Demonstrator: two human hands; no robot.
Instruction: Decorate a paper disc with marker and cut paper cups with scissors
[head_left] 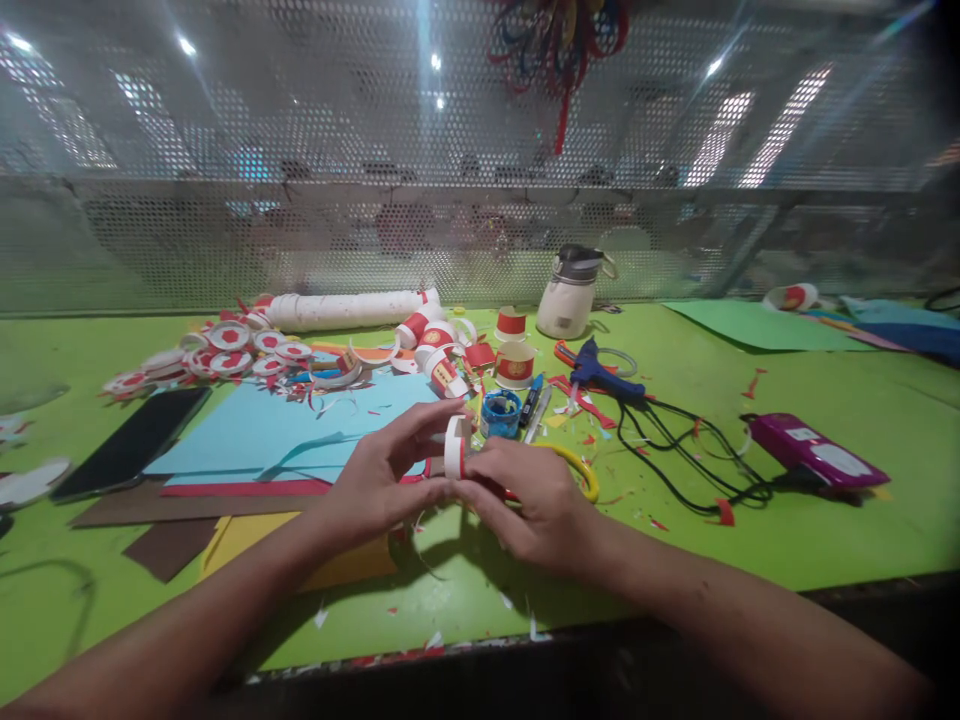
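Note:
A white and red paper cup piece (454, 447) is held between both hands above the table's front middle. My left hand (386, 465) grips its left side, fingers curved over the top and thumb below. My right hand (525, 490) pinches it from the right, with its fingers bent. Just beyond stand a blue tape roll (501, 412) and a blue marker (531, 400). Yellow-handled scissors (581, 470) lie beside my right hand, partly hidden by it. Red and white paper cups (514, 364) stand farther back.
Blue paper sheets (225, 430) and a phone (135, 440) lie left, near a pile of red-white discs (229, 350). A bottle (568, 295) stands behind. A blue glue gun (600, 370), black cables (675, 450) and a purple box (817, 452) lie right. Paper scraps litter the green table (750, 550).

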